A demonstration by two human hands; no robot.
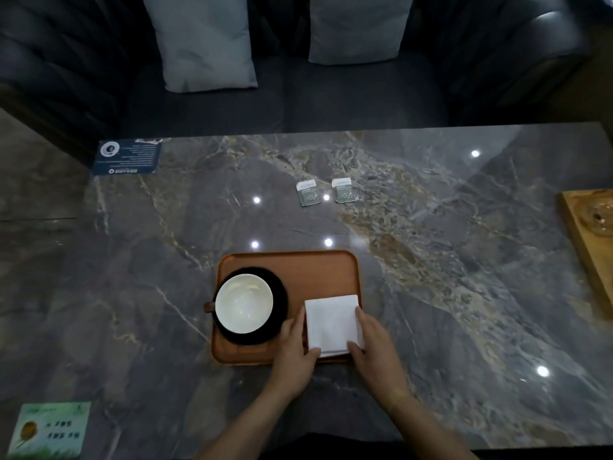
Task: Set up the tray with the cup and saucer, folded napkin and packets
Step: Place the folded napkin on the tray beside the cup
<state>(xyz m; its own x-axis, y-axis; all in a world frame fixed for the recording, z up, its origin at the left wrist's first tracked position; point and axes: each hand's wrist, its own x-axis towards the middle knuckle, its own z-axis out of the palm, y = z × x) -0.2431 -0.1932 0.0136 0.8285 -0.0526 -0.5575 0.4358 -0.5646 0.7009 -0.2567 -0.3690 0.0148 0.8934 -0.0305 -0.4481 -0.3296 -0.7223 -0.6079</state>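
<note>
- Cup [243, 303] and saucer [280, 288] sit on the tray [298, 263].
- Both hands, left hand [293, 348] and right hand [373, 346], pinch the folded napkin [331, 322] with lightly curled fingers.
- Two packets [309, 193] wait on the surface [464, 293].

From my feed — two bare forearms enter at the bottom edge, no sleeves, cuffs or gloves in view. Left hand [293, 351] and right hand [374, 348] both bare: I see no rings, watch or bands on either wrist. Fingers [360, 318] look slim, nails short as far as I can tell — dim light blurs finer detail. Nothing else of the person shows.
</note>
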